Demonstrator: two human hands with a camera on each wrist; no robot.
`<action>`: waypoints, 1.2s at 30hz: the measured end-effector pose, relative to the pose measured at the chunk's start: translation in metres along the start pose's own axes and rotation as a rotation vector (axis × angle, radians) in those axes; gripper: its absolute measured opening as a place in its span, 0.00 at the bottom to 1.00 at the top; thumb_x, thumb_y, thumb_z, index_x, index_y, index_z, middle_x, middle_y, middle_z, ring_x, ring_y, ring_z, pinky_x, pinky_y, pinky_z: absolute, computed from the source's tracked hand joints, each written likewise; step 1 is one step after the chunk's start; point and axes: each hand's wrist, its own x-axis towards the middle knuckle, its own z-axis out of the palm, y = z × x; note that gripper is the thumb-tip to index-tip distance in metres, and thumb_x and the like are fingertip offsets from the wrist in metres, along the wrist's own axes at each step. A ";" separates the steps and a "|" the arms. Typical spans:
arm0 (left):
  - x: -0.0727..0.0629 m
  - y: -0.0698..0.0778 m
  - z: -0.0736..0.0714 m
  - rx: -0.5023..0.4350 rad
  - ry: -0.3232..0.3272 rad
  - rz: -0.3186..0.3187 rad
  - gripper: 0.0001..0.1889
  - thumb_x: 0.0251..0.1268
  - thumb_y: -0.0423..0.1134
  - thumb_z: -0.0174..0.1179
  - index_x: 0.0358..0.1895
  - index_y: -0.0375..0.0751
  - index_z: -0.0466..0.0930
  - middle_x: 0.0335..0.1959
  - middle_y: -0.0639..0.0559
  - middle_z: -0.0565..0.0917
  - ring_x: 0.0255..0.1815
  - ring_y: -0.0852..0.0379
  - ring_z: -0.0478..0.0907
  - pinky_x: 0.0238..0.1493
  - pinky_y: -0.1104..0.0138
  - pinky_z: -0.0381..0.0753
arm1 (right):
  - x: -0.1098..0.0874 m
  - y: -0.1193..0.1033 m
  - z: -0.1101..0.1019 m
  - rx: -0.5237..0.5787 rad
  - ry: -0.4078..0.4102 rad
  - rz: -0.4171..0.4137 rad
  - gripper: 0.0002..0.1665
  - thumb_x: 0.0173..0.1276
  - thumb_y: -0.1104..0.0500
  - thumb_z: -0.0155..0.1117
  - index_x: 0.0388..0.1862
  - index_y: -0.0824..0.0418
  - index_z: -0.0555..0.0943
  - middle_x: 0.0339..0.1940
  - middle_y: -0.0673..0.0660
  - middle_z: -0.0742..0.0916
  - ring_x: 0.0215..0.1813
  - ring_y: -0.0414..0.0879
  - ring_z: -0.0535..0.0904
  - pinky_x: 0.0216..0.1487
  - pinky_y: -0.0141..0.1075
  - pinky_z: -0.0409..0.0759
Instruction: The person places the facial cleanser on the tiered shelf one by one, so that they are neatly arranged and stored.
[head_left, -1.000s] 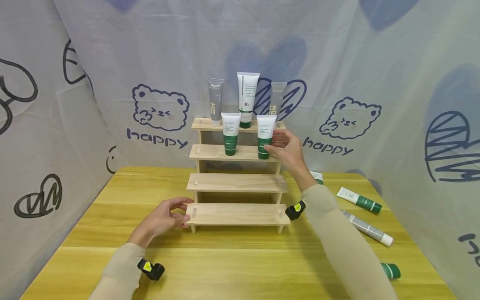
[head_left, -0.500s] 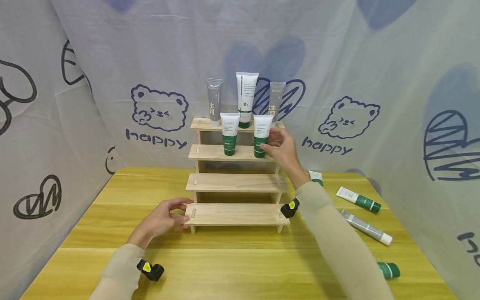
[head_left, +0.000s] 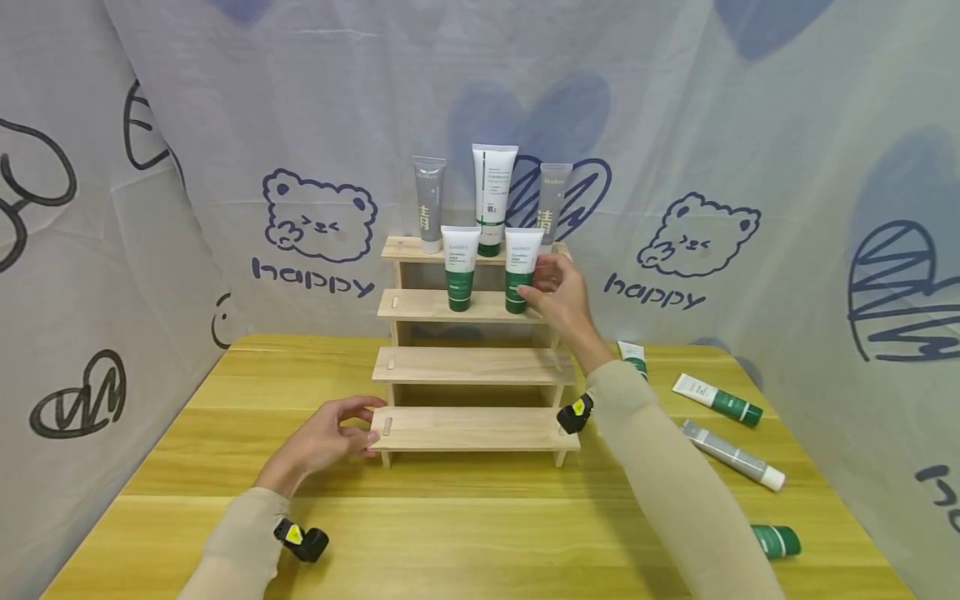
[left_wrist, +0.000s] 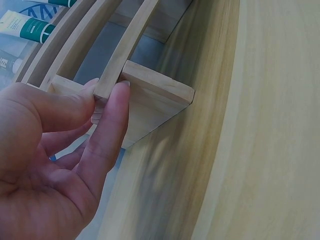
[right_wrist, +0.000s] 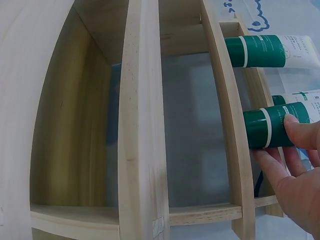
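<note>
A wooden stand with stepped shelves stands on the table. My left hand pinches the left end of its lowest shelf between thumb and fingers, as the left wrist view shows. At the second shelf from the top, my right hand grips a white and green squeeze tube by its green lower part. This tube is upright, cap down, at the shelf. To its left, apart from it, another white and green tube stands on that shelf.
On the top shelf stand a large white tube and two grey tubes, one at the left. Several tubes lie on the table at the right, among them a grey one and a white and green one. A printed curtain hangs behind.
My right hand has moved a little to the left with the white and green tube, closer to the neighbouring tube. My left hand has stayed on the lowest shelf.
</note>
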 end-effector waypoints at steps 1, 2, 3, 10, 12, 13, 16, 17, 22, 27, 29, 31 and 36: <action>0.000 0.000 0.000 0.001 0.001 0.000 0.29 0.72 0.27 0.60 0.74 0.29 0.64 0.61 0.27 0.73 0.47 0.49 0.87 0.51 0.56 0.92 | 0.000 0.000 0.000 -0.003 0.001 0.001 0.31 0.62 0.75 0.70 0.64 0.69 0.74 0.58 0.71 0.84 0.57 0.63 0.82 0.67 0.51 0.83; 0.000 0.000 0.000 0.002 0.001 0.000 0.29 0.72 0.27 0.60 0.74 0.29 0.64 0.61 0.27 0.73 0.47 0.49 0.87 0.51 0.56 0.93 | 0.000 0.000 0.001 -0.005 0.002 0.003 0.31 0.62 0.75 0.70 0.64 0.69 0.74 0.58 0.71 0.84 0.57 0.63 0.82 0.67 0.50 0.83; 0.000 0.000 0.000 0.003 0.001 0.001 0.29 0.72 0.27 0.60 0.74 0.29 0.64 0.61 0.26 0.73 0.47 0.49 0.87 0.51 0.56 0.93 | 0.000 0.000 0.001 -0.004 0.002 0.003 0.31 0.62 0.75 0.70 0.64 0.69 0.74 0.58 0.71 0.84 0.57 0.63 0.82 0.67 0.50 0.83; 0.000 -0.001 -0.001 0.007 -0.005 0.013 0.29 0.72 0.27 0.60 0.74 0.27 0.64 0.60 0.26 0.73 0.46 0.49 0.87 0.51 0.56 0.93 | 0.002 0.001 0.001 -0.005 0.001 0.004 0.31 0.61 0.75 0.70 0.64 0.69 0.73 0.58 0.71 0.84 0.56 0.62 0.82 0.67 0.49 0.84; 0.000 -0.001 -0.001 0.007 -0.005 0.014 0.29 0.72 0.27 0.60 0.74 0.28 0.64 0.60 0.26 0.73 0.46 0.49 0.87 0.51 0.56 0.93 | 0.001 0.000 0.002 -0.007 0.000 0.008 0.31 0.61 0.75 0.70 0.64 0.69 0.73 0.58 0.70 0.84 0.57 0.62 0.82 0.67 0.49 0.83; 0.000 -0.001 0.000 0.007 -0.004 0.014 0.29 0.72 0.27 0.60 0.74 0.28 0.64 0.60 0.26 0.73 0.46 0.49 0.87 0.51 0.56 0.93 | 0.001 0.000 0.002 -0.010 0.000 0.012 0.32 0.62 0.75 0.70 0.65 0.69 0.73 0.59 0.70 0.84 0.57 0.62 0.82 0.67 0.49 0.83; 0.001 -0.001 0.000 0.008 -0.003 0.011 0.29 0.72 0.27 0.60 0.74 0.28 0.64 0.60 0.26 0.73 0.46 0.49 0.87 0.50 0.56 0.93 | 0.001 0.000 0.002 -0.007 0.000 0.014 0.31 0.62 0.75 0.70 0.64 0.69 0.73 0.59 0.70 0.84 0.58 0.63 0.82 0.68 0.50 0.83; 0.001 -0.001 0.000 0.008 -0.003 0.011 0.30 0.72 0.27 0.60 0.74 0.28 0.64 0.60 0.26 0.73 0.46 0.49 0.87 0.50 0.56 0.93 | 0.001 0.001 0.002 -0.005 0.000 0.014 0.31 0.61 0.75 0.70 0.64 0.69 0.73 0.59 0.70 0.84 0.58 0.63 0.82 0.68 0.50 0.83; 0.001 -0.001 0.000 0.012 -0.003 0.013 0.30 0.72 0.27 0.60 0.74 0.28 0.64 0.60 0.26 0.73 0.46 0.49 0.87 0.50 0.57 0.93 | 0.001 0.003 0.001 0.010 -0.004 0.002 0.30 0.62 0.76 0.68 0.63 0.70 0.73 0.58 0.71 0.83 0.57 0.62 0.82 0.68 0.49 0.83; 0.001 0.000 -0.001 0.018 -0.007 0.024 0.30 0.72 0.27 0.60 0.74 0.28 0.64 0.60 0.26 0.73 0.45 0.49 0.87 0.50 0.59 0.93 | 0.000 0.004 0.000 0.032 -0.020 -0.028 0.29 0.62 0.77 0.67 0.63 0.71 0.73 0.58 0.73 0.83 0.57 0.61 0.82 0.67 0.48 0.83; 0.001 0.001 -0.001 0.020 -0.008 0.026 0.30 0.72 0.27 0.60 0.74 0.28 0.64 0.60 0.26 0.73 0.45 0.49 0.87 0.49 0.60 0.93 | 0.000 0.005 0.000 0.021 -0.035 -0.033 0.30 0.63 0.75 0.68 0.64 0.71 0.73 0.58 0.72 0.84 0.57 0.61 0.82 0.67 0.47 0.83; 0.000 0.001 -0.001 0.022 -0.007 0.025 0.30 0.72 0.27 0.59 0.74 0.28 0.64 0.59 0.26 0.73 0.45 0.50 0.87 0.49 0.60 0.93 | 0.001 0.006 -0.001 0.001 -0.052 -0.033 0.31 0.63 0.73 0.70 0.65 0.69 0.73 0.58 0.71 0.84 0.57 0.61 0.82 0.67 0.47 0.83; 0.000 0.000 0.000 0.014 -0.008 0.016 0.30 0.72 0.27 0.60 0.75 0.28 0.63 0.60 0.26 0.73 0.46 0.49 0.87 0.50 0.58 0.93 | 0.003 0.008 -0.001 -0.050 -0.074 -0.032 0.30 0.65 0.68 0.73 0.65 0.68 0.74 0.59 0.70 0.85 0.59 0.61 0.82 0.67 0.48 0.83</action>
